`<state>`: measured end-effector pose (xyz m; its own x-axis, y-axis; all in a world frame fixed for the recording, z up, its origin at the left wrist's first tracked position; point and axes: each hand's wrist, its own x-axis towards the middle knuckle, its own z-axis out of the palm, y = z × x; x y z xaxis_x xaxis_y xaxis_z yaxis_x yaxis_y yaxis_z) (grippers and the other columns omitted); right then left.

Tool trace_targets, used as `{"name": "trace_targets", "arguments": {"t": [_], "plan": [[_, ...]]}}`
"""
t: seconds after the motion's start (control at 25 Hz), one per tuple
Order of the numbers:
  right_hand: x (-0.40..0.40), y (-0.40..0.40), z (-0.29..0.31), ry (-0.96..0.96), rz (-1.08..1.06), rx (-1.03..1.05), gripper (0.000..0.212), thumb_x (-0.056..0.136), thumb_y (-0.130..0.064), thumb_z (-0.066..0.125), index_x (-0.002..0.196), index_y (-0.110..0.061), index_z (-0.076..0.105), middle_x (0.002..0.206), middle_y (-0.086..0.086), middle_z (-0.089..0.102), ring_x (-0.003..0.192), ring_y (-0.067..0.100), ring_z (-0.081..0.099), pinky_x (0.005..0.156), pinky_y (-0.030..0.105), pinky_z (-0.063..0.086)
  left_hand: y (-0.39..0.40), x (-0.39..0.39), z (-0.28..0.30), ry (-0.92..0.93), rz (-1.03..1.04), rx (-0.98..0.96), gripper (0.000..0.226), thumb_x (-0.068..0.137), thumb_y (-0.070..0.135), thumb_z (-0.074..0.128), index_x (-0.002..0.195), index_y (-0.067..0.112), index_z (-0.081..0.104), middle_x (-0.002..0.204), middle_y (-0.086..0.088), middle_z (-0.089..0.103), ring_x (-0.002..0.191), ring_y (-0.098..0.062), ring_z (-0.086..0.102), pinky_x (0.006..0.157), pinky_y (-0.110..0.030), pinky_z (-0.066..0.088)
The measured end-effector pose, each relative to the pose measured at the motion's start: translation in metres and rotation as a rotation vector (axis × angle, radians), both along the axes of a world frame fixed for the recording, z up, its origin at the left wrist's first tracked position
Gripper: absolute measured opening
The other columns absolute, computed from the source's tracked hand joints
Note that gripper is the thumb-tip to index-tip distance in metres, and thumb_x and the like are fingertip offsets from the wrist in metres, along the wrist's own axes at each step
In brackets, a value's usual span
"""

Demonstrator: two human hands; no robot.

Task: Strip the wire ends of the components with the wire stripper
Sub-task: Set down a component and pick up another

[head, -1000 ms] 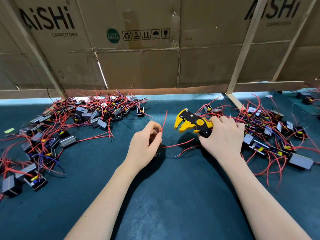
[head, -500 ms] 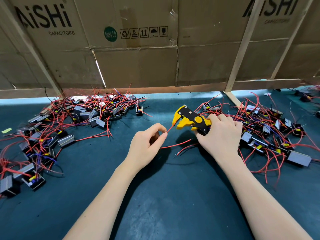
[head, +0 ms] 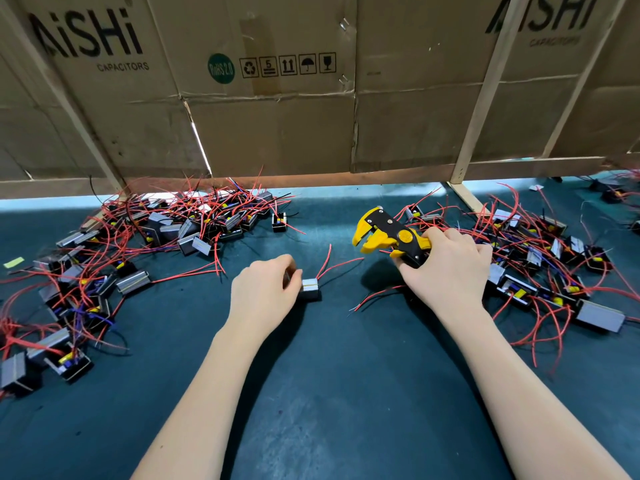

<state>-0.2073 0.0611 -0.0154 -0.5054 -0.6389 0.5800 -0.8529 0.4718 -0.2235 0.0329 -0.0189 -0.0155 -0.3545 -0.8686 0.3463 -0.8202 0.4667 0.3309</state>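
Note:
My left hand (head: pixel 265 294) grips a small grey and black component (head: pixel 309 288) that rests on the dark mat. Its red wires (head: pixel 337 263) fan up and to the right, toward the tool. My right hand (head: pixel 446 268) holds the yellow and black wire stripper (head: pixel 388 235) by its handles, lifted a little above the mat. The stripper's jaws point left and stand apart, with no wire between them. A short gap separates the jaws from the wire tips.
A heap of components with red wires (head: pixel 166 233) covers the mat's left and back left. Another heap (head: pixel 540 261) lies to the right, behind my right hand. A cardboard wall on wooden slats (head: pixel 346 133) closes off the back. The teal mat (head: pixel 329 393) shows between my forearms.
My left hand let go of the red wire tip it pinched and dropped down onto the component's body. The wire left the stripper's jaws. My right hand and the stripper shifted slightly right.

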Motion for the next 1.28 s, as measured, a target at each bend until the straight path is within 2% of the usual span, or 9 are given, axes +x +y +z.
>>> {"name": "trace_targets", "arguments": {"t": [0.12, 0.28, 0.44, 0.6, 0.72, 0.84, 1.08, 1.16, 1.28], "plan": [[0.0, 0.001, -0.001, 0.0, 0.005, 0.013, 0.049, 0.072, -0.058, 0.069, 0.093, -0.014, 0.066, 0.09, 0.008, 0.064, 0.089, 0.032, 0.057, 0.078, 0.039, 0.028, 0.004, -0.004, 0.001, 0.198, -0.22, 0.139, 0.005, 0.091, 0.026, 0.062, 0.096, 0.024, 0.062, 0.082, 0.011, 0.068, 0.079, -0.012, 0.063, 0.072, -0.031, 0.049], [-0.002, 0.001, 0.0, -0.008, 0.005, 0.027, 0.049, 0.073, -0.058, 0.066, 0.096, -0.014, 0.065, 0.091, 0.007, 0.064, 0.091, 0.032, 0.057, 0.079, 0.038, 0.028, 0.007, -0.007, 0.001, 0.372, -0.338, 0.287, 0.034, 0.087, 0.006, 0.064, 0.117, 0.019, 0.054, 0.084, 0.009, 0.07, 0.068, 0.004, 0.059, 0.063, -0.008, 0.038], [-0.001, 0.001, 0.0, -0.014, 0.004, 0.018, 0.048, 0.072, -0.059, 0.068, 0.091, -0.015, 0.065, 0.09, 0.007, 0.064, 0.09, 0.031, 0.057, 0.078, 0.039, 0.028, 0.008, -0.009, 0.004, 0.555, -0.258, 0.12, 0.054, 0.077, -0.004, 0.063, 0.121, 0.022, 0.045, 0.08, 0.013, 0.073, 0.062, 0.0, 0.058, 0.062, -0.011, 0.038], [-0.001, 0.001, 0.0, -0.026, 0.007, 0.01, 0.047, 0.072, -0.058, 0.069, 0.091, -0.015, 0.066, 0.089, 0.007, 0.064, 0.089, 0.032, 0.057, 0.079, 0.039, 0.029, 0.007, -0.008, 0.003, 0.302, -0.134, -0.257, 0.063, 0.075, -0.002, 0.065, 0.13, 0.021, 0.047, 0.083, 0.023, 0.071, 0.07, -0.015, 0.052, 0.067, -0.023, 0.03], [-0.001, 0.001, -0.001, -0.023, 0.011, 0.016, 0.048, 0.072, -0.058, 0.068, 0.093, -0.015, 0.066, 0.089, 0.007, 0.064, 0.09, 0.032, 0.057, 0.08, 0.039, 0.03, 0.011, -0.014, 0.0, 0.241, -0.262, -0.166, 0.063, 0.08, 0.011, 0.071, 0.135, 0.023, 0.044, 0.084, 0.022, 0.072, 0.077, -0.017, 0.055, 0.07, -0.025, 0.035], [-0.001, 0.001, -0.002, -0.029, 0.021, 0.033, 0.049, 0.073, -0.059, 0.068, 0.095, -0.016, 0.066, 0.089, 0.007, 0.063, 0.092, 0.032, 0.057, 0.081, 0.039, 0.03, 0.014, -0.017, -0.004, 0.143, -0.397, -0.107, 0.046, 0.084, 0.017, 0.071, 0.126, 0.023, 0.052, 0.086, 0.019, 0.073, 0.085, -0.02, 0.063, 0.075, -0.034, 0.049], [-0.001, 0.0, -0.003, -0.024, 0.03, 0.049, 0.049, 0.073, -0.06, 0.067, 0.096, -0.016, 0.066, 0.089, 0.006, 0.063, 0.091, 0.031, 0.057, 0.081, 0.04, 0.031, 0.015, -0.018, -0.001, 0.202, -0.399, -0.087, 0.031, 0.093, 0.031, 0.064, 0.119, 0.021, 0.054, 0.077, 0.018, 0.073, 0.065, -0.014, 0.058, 0.071, -0.035, 0.05], [-0.001, 0.0, -0.004, -0.024, 0.032, 0.059, 0.049, 0.073, -0.06, 0.066, 0.096, -0.017, 0.065, 0.089, 0.006, 0.062, 0.091, 0.031, 0.057, 0.082, 0.04, 0.031, 0.016, -0.019, -0.002, 0.162, -0.427, -0.097, 0.022, 0.096, 0.035, 0.06, 0.114, 0.022, 0.057, 0.077, 0.017, 0.073, 0.068, -0.015, 0.058, 0.073, -0.037, 0.05], [0.0, -0.001, -0.003, -0.019, 0.027, 0.083, 0.049, 0.075, -0.061, 0.064, 0.096, -0.018, 0.064, 0.09, 0.005, 0.062, 0.092, 0.031, 0.057, 0.082, 0.04, 0.031, 0.018, -0.021, -0.002, 0.154, -0.436, -0.102, 0.038, 0.094, 0.032, 0.062, 0.129, 0.023, 0.049, 0.079, 0.017, 0.072, 0.073, -0.016, 0.062, 0.074, -0.035, 0.051]]}}
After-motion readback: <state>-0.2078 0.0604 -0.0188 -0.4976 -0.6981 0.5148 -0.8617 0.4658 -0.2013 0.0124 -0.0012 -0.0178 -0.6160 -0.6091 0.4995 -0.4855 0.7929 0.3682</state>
